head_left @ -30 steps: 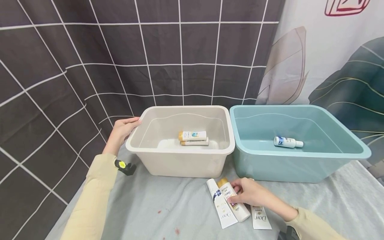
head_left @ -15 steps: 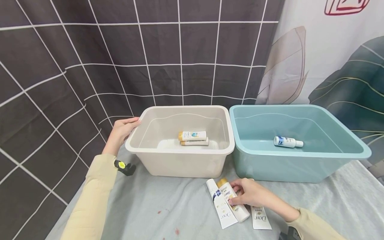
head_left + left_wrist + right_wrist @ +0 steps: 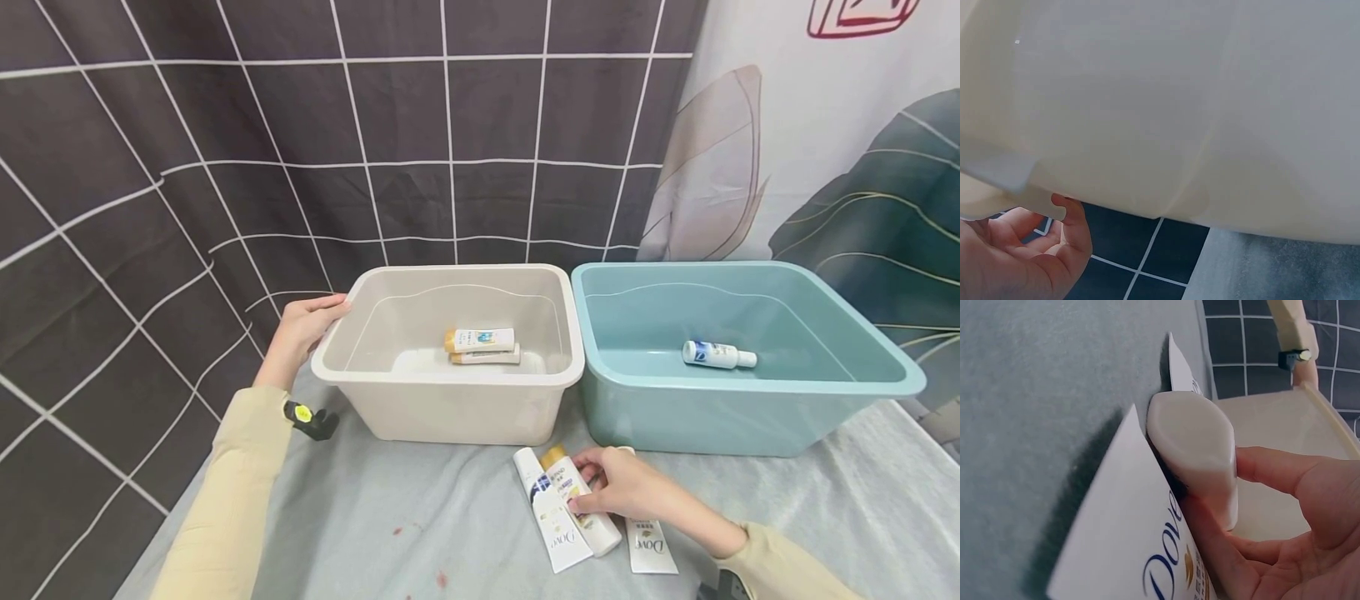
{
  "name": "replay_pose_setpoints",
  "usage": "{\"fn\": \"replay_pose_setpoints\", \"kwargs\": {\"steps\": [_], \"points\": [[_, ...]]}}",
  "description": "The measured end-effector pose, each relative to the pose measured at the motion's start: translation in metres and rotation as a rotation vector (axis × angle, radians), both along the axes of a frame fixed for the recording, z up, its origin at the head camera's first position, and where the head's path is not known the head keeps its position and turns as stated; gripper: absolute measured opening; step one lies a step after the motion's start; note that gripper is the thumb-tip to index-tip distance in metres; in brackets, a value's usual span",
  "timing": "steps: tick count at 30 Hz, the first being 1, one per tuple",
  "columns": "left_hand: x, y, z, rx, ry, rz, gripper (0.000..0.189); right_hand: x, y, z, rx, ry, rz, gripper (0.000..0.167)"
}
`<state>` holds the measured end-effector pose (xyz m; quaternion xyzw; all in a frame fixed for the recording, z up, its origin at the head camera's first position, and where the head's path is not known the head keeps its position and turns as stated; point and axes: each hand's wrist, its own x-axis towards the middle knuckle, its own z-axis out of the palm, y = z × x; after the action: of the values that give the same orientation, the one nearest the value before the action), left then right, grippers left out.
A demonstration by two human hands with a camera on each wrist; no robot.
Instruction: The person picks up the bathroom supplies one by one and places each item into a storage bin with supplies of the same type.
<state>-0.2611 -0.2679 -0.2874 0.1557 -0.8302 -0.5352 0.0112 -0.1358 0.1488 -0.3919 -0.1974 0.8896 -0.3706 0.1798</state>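
Observation:
With its thumb and fingers, my right hand point(image 3: 630, 483) pinches a white bottle with a gold cap point(image 3: 601, 537) that lies on the cloth in front of the bins. The right wrist view shows the bottle's base point(image 3: 1188, 428) between thumb and fingers. A white Dove tube point(image 3: 553, 523) lies along the bottle's left side; another Dove tube point(image 3: 651, 550) is partly hidden under the right hand. At the far left, my left hand point(image 3: 302, 327) holds the rim of the beige bin point(image 3: 457, 412), its fingers curled at the rim in the left wrist view.
Inside the beige bin lie two gold-capped white containers point(image 3: 483, 339). A blue bin point(image 3: 705, 421) stands right beside it, with one white and blue bottle point(image 3: 718, 355) in it. Dark grid-patterned cloth point(image 3: 495, 200) hangs behind. Grey cloth point(image 3: 337, 517) covers the surface.

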Motion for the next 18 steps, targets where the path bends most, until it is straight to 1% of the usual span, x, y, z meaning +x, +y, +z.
{"fn": "replay_pose_setpoints", "kwargs": {"steps": [11, 18], "points": [[0.0013, -0.0005, 0.0005, -0.009, 0.008, -0.015, 0.049, -0.0006, -0.0014, -0.0024, 0.011, -0.018, -0.019, 0.044], [0.0010, -0.0005, 0.0003, -0.019, -0.003, -0.011, 0.048, -0.0010, -0.0003, -0.0041, -0.002, -0.028, -0.014, 0.045]]}}
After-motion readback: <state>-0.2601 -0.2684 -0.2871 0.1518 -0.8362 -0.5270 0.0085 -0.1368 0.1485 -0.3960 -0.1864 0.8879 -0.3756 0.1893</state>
